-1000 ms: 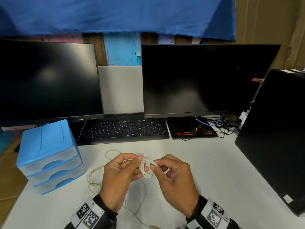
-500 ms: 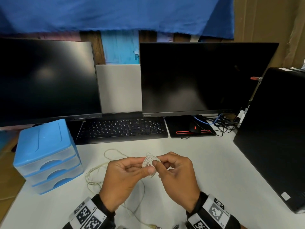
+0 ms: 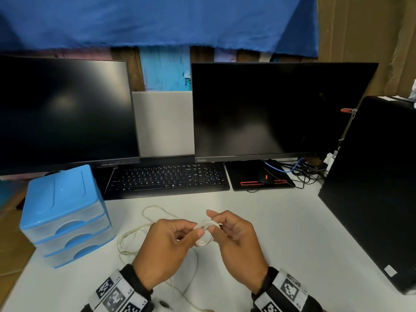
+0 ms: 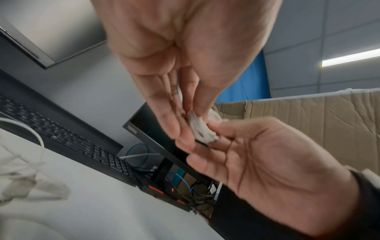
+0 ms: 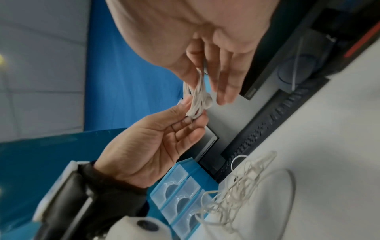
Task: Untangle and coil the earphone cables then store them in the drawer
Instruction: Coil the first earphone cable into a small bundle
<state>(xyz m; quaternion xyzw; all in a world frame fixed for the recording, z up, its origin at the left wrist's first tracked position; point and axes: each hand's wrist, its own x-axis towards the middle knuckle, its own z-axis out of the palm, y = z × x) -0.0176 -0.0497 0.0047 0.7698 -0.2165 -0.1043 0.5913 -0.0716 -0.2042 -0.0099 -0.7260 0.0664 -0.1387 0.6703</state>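
On the desk (image 3: 281, 221), left of the hands, stands the drawer unit (image 3: 65, 212), its drawers closed, with loose cable (image 3: 130, 239) lying tangled beside it. Above the desk, the left hand (image 3: 166, 248) and right hand (image 3: 238, 239) meet at a small white coil (image 3: 204, 233). Each hand pinches the coil between thumb and curled fingertips, the other fingers loosely bent.

A white desk (image 3: 281, 233) is carrying a blue three-drawer organizer (image 3: 64, 216) at its left, with a black keyboard (image 3: 166, 180) and a black mouse pad (image 3: 258, 179) lying along the back. A loose tangle of white earphone cable (image 3: 132, 238) is lying near the front edge, and a black computer tower (image 3: 371, 188) is standing at the right.
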